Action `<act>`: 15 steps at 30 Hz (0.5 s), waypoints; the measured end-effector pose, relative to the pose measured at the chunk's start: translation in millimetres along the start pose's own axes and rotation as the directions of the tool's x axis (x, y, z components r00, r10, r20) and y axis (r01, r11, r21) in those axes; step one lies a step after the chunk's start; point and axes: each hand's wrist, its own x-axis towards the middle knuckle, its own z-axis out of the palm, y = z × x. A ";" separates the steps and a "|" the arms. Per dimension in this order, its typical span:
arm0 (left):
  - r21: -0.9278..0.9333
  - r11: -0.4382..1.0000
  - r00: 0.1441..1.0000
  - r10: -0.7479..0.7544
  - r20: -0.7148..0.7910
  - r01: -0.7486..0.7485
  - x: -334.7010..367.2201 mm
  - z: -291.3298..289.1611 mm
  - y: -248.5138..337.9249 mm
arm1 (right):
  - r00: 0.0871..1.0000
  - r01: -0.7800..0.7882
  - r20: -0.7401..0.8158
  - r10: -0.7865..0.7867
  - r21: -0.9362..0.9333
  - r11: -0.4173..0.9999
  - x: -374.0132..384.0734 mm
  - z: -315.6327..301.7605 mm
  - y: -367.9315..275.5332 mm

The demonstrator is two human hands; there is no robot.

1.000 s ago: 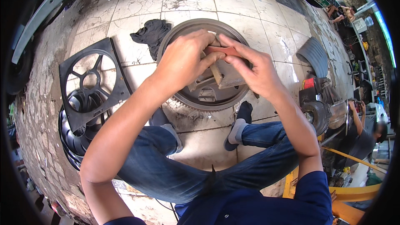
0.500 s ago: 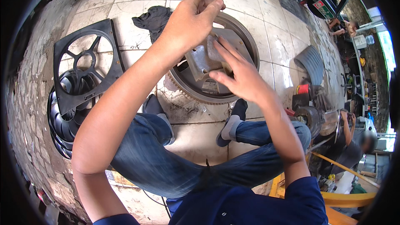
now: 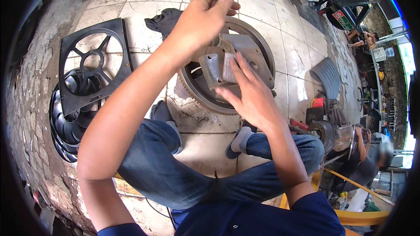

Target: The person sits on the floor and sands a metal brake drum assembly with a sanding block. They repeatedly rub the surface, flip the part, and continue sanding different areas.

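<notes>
A grey metal bracket [image 3: 211, 67] with bolt holes rests on a large round toothed wheel [image 3: 270, 57] on the floor in front of me. Fingers outstretched, my right hand [image 3: 258, 102] presses a small pale grey pad [image 3: 228, 70] against the bracket's face; the pad's exact kind is unclear. Its thumb lies near the bracket's lower edge. My left hand [image 3: 209, 17] is curled at the far side of the bracket, thumb against the fingers. What it grips, if anything, is hidden. A flat metal plate [image 3: 258, 52] lies beside the bracket, on the wheel.
To the left, a black fan shroud [image 3: 70, 91] leans over a black fan [image 3: 72, 126]. Black cloth [image 3: 164, 21] lies beyond the wheel. At right are a curved grey sheet [image 3: 326, 74], a red-and-black container [image 3: 317, 107] and machine parts [image 3: 323, 133]. Another person [image 3: 363, 166] works farther right.
My right hand has slid slightly toward me with the pad, across the bracket. The left hand stays curled at nearly the same place. The view has shifted a little.
</notes>
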 end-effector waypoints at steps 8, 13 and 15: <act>0.074 0.995 0.996 -0.073 0.059 0.068 -1.3 0.0 -1.8 | 1.000 -0.009 0.014 0.009 -0.010 1.000 -13.0 0.6 -4.6; 0.139 0.984 0.990 -0.122 0.071 0.112 -1.2 6.0 -1.6 | 0.996 -0.088 -0.009 0.089 0.094 0.992 22.3 -1.1 2.9; 0.229 0.969 0.988 -0.118 0.096 0.093 -3.2 3.8 -3.9 | 0.984 -0.177 0.056 0.169 0.191 0.965 29.1 -8.0 -1.7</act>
